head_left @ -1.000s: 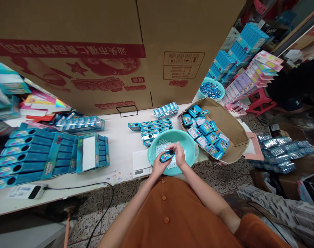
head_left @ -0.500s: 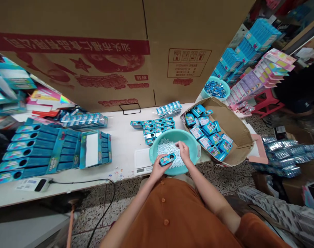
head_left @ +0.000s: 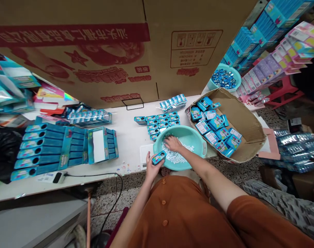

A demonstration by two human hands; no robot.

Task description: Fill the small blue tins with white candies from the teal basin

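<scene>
My left hand (head_left: 152,170) is closed around a small blue printed box (head_left: 158,158) with a dark round window at one end. It keeps the box tilted at the near left rim of a turquoise basin (head_left: 195,137). Inside the basin lies a heap of small whitish pellets (head_left: 176,156). My right hand (head_left: 173,143) reaches over the far left part of this heap, palm down, fingers stretched out on the pellets; some fingertips are hidden. A white scale (head_left: 143,153) sits partly under the basin's left side. Behind the basin stand rows of similar blue boxes (head_left: 162,121).
An open carton (head_left: 250,134) with blue boxes stands to the right. Behind it is a basin of shiny blue packets (head_left: 224,79). Display trays of blue boxes (head_left: 45,148) fill the table's left. A big cardboard box (head_left: 157,44) walls off the back. A black cable (head_left: 94,175) crosses the front edge.
My right hand has gone from beside the box to the basin's far left, its fingers now spread on the pellets. My left hand has drawn the box left, tilting it. The view has shifted.
</scene>
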